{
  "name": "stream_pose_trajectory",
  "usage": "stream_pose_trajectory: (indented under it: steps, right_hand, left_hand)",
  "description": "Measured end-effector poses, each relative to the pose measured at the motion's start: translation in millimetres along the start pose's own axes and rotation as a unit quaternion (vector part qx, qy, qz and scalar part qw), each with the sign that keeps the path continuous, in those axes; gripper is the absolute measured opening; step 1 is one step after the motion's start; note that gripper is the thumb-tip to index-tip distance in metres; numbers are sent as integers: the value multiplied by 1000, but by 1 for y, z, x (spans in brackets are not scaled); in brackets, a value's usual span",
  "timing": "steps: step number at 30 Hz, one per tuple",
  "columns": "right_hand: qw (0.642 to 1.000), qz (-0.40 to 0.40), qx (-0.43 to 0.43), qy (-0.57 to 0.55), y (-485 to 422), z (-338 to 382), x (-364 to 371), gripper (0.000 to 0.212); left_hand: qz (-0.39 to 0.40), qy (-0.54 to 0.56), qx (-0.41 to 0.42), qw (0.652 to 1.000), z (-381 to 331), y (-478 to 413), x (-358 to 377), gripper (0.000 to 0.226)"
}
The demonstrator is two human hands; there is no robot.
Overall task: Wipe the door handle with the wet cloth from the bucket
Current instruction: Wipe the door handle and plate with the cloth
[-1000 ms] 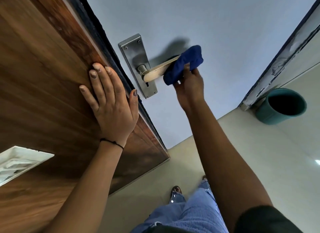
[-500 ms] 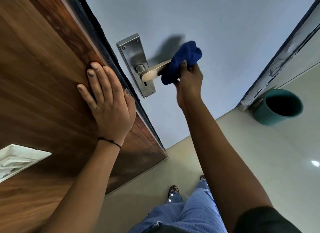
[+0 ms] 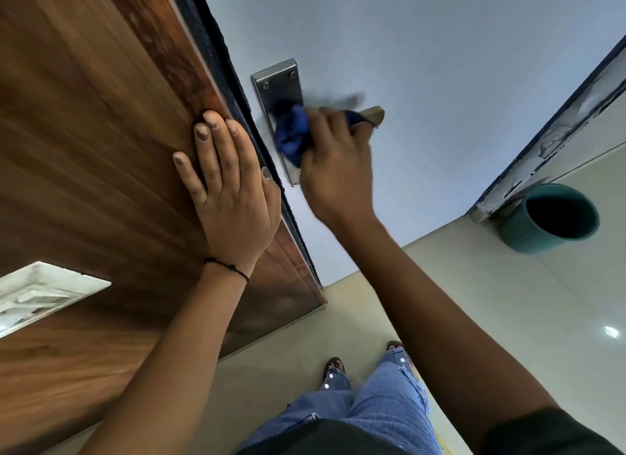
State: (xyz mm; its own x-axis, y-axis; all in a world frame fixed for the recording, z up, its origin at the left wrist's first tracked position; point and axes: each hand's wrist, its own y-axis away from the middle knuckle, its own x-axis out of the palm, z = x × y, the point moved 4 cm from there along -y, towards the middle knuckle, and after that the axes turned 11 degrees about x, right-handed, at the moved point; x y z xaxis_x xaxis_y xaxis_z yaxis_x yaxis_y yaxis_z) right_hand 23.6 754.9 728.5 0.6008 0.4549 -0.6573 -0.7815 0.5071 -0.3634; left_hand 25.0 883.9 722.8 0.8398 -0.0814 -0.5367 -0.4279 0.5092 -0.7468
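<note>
A brass lever door handle (image 3: 372, 113) sticks out from a steel backplate (image 3: 279, 83) on the pale grey door face. My right hand (image 3: 333, 170) is closed around a bunched blue cloth (image 3: 293, 136), pressed against the base of the lever and the backplate; only the lever's tip shows past my fingers. My left hand (image 3: 225, 183) lies flat with fingers spread on the brown wooden door (image 3: 101, 133), next to its dark edge. A teal bucket (image 3: 528, 232) stands on the floor at the right.
A door frame with peeling paint (image 3: 555, 116) runs down the right, just above the bucket. Beige tiled floor (image 3: 491, 319) lies below. My jeans and feet (image 3: 359, 397) are at the bottom. A white vent grille (image 3: 37, 295) sits low in the wooden door.
My right hand has slid the cloth from the lever's outer end inward to its base at the backplate, uncovering the tip. My left hand stays flat on the wood.
</note>
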Motion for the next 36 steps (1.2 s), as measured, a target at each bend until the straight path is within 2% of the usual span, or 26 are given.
stream_pose_trajectory:
  steps: [4, 7, 9, 13, 15, 20, 23, 29, 32, 36]
  right_hand:
    - [997, 69, -40, 25, 17, 17, 11, 62]
    - [993, 86, -80, 12, 19, 12, 9, 61]
    - [994, 73, -82, -8, 13, -1, 7, 52]
    - [992, -36, 49, -111, -23, -51, -5, 45]
    - [981, -56, 97, -155, -32, -69, -8, 48]
    - [972, -69, 125, -187, -6, -53, 8, 52]
    - [982, -76, 100, -140, 13, -26, 16, 51]
    - [999, 3, 8, -44, 27, -4, 21, 60]
    - [999, -14, -40, 32, 13, -14, 14, 59]
    - [990, -36, -98, 97, -7, -25, 9, 49]
  left_hand:
    - [8, 0, 3, 1000, 1, 0, -2, 62]
    - [-3, 1, 4, 1000, 2, 0, -1, 64]
    - [-9, 9, 3, 1000, 2, 1, -1, 65]
    - [-7, 12, -4, 1000, 3, 1, 0, 70]
    - [-6, 8, -7, 1000, 1, 0, 1, 72]
    - [9, 0, -4, 1000, -11, 4, 8, 68]
    - [-2, 9, -6, 1000, -13, 6, 10, 72]
    - [-19, 44, -2, 999, -12, 8, 9, 71]
    - [-33, 69, -1, 997, -8, 9, 6, 70]
    - [-35, 29, 35, 998, 4, 13, 4, 80]
